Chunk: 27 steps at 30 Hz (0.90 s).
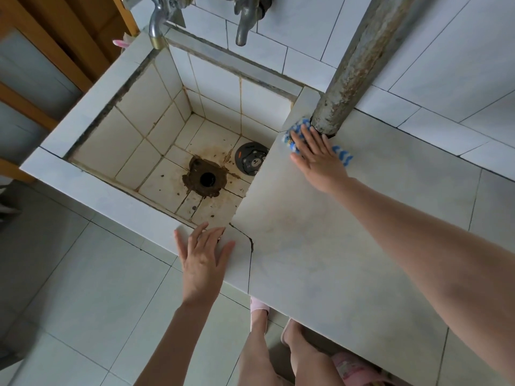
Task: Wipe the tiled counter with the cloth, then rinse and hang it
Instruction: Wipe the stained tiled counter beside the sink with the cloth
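The person's legs and a pink slipper stand on the pale floor tiles, in front of the sink's near right corner. Above them, the left hand lies flat on the sink's front rim at that corner, fingers straight and spread and gripping nothing. Just right of its fingertips a dark crack curves through the rim tile.

The tiled counter runs off to the right of the sink, pale grey-white with dark grout lines and faint smudges. The right arm stretches across it to the far end of the edge it shares with the sink. There the right hand presses down on the cloth with straight fingers, palm flat, not curled round it.

The cloth is small and bunched, with a blue and white wavy pattern. Most of it is hidden under the hand. One end pokes out past the fingertips, against the foot of a rusty grey pipe that rises from the counter beside the sink's far right corner. The other end trails out to the right from under the palm.

Down in the sink, the cream tiles are stained brown around the open drain hole. A round grey stopper with a bear face lies just beyond the hole. Two metal taps hang over the sink's far edge from the white tiled wall.
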### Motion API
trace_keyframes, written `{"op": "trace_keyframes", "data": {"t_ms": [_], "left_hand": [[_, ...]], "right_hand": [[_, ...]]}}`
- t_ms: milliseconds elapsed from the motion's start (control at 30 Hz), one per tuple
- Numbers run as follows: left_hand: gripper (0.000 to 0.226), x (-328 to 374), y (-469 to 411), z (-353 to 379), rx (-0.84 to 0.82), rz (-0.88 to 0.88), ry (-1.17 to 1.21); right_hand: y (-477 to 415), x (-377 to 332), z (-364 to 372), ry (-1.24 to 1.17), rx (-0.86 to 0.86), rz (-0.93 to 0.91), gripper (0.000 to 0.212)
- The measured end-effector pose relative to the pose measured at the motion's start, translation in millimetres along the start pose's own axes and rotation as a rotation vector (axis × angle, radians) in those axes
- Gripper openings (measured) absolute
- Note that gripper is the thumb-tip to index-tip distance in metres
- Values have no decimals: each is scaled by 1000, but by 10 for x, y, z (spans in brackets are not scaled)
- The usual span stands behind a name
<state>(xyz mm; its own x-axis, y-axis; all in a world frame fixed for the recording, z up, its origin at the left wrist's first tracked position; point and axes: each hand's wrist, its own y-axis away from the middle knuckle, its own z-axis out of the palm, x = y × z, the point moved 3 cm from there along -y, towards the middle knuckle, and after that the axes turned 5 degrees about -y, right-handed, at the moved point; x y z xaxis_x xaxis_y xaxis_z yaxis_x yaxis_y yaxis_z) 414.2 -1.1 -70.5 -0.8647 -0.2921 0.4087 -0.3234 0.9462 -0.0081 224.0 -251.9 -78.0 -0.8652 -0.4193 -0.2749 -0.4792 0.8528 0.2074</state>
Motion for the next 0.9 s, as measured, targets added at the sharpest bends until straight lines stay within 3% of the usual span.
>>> {"op": "trace_keyframes", "data": {"t_ms": [200, 300, 467, 567, 800, 900], "left_hand": [[39, -19, -8, -3, 33, -49, 127], [41, -11, -24, -26, 16, -52, 186], [40, -78, -37, -116, -16, -166, 450], [49, -65, -50, -144, -16, -218, 458], [26, 24, -45, -161, 41, -139, 340], [24, 16, -44, -139, 29, -117, 319]], "right_hand": [[146, -232, 114, 1, -25, -5, 59], [441, -575, 265, 13, -25, -152, 68], [1309, -1323, 698, -60, -65, -403, 60], [1808, -1595, 850, -88, -100, -476, 62], [2025, -1423, 894, 16, -147, -630, 64], [1872, -1124, 800, 58, -138, -596, 60]]}}
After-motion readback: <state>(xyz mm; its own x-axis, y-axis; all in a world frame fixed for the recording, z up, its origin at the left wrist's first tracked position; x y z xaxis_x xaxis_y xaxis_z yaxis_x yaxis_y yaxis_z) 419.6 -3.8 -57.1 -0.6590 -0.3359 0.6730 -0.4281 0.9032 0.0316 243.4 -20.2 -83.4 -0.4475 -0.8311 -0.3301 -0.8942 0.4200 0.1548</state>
